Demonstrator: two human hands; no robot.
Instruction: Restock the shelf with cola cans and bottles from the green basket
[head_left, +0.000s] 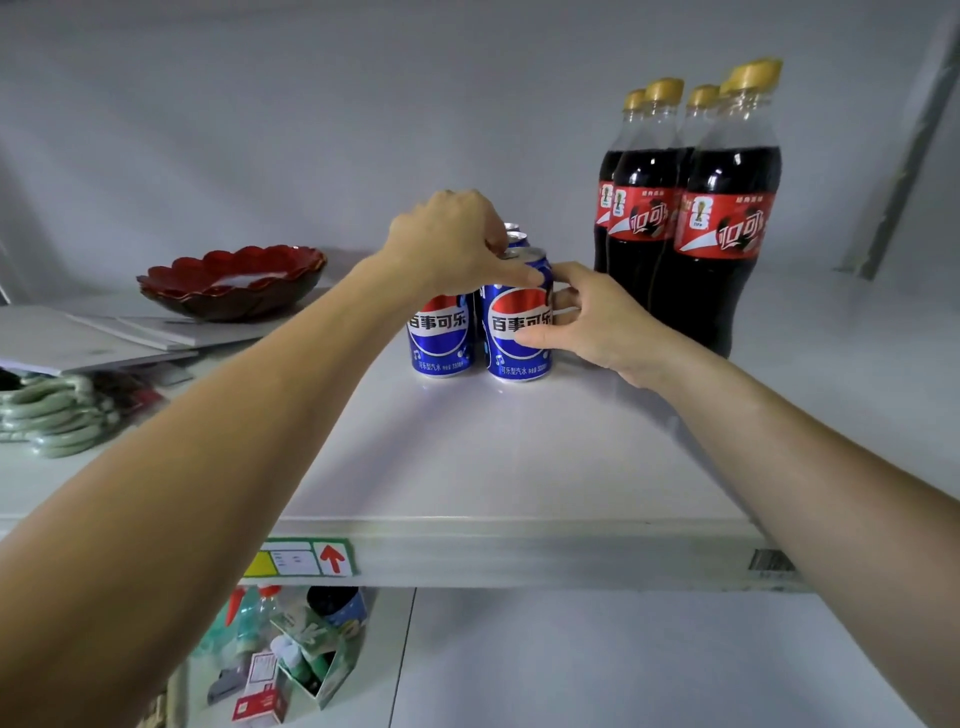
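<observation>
The fingers of the left hand (447, 239) are curling down over the top rim of the front right cola can (519, 332), thumb pressing along its upper edge. The right hand (582, 322) is gripping the same can from its right side, fingers wrapping the wall, thumb across the label. This can is standing upright on the white shelf (467, 467), just beside a second blue can (441, 338) on its left; more can tops (515, 234) are showing behind. To the right, touching one another, cola bottles (691, 218) with yellow caps are standing upright. Well to the left, a red bowl (234, 280) is sitting on flat white boards (78, 338), near green rings (57, 415).
</observation>
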